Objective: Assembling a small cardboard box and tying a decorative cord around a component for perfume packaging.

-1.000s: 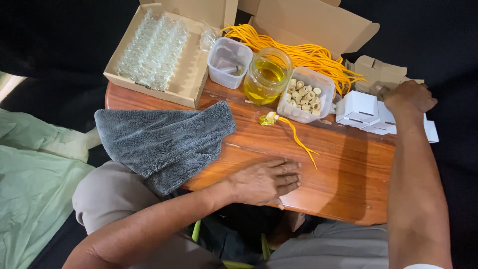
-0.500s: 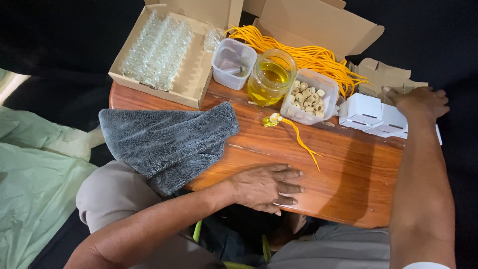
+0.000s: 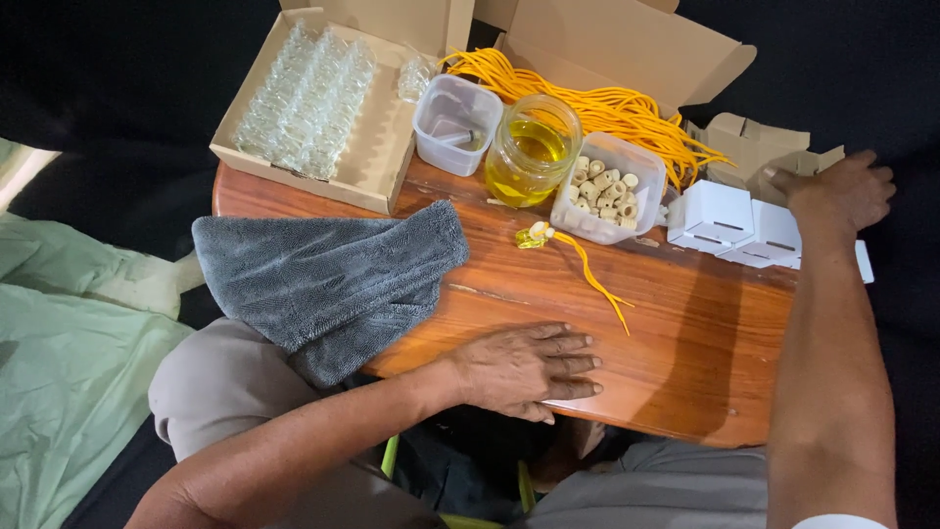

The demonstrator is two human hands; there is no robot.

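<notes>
Head view is showing the left hand (image 3: 524, 370) lying flat at the lower middle of the frame, fingers spread and pressing on the glossy wooden table (image 3: 685, 333), seemingly bracing the body; the right hand (image 3: 842, 191) is reaching to the upper right, fingers curled loosely over folded brown cardboard pieces (image 3: 754, 147), just above a row of small white boxes (image 3: 744, 223), though whether it is gripping anything I cannot tell; a small yellow-stringed vial (image 3: 537, 236) is lying loose at centre, its cord trailing toward the lower right; a fluffy grey cloth (image 3: 323, 274) is draping over the table's left edge; a glass jar of yellow oil (image 3: 529, 152) is standing between two clear plastic tubs, one holding pale corks (image 3: 607, 191); a cardboard tray of tiny glass vials (image 3: 308, 98) is sitting upper left
</notes>
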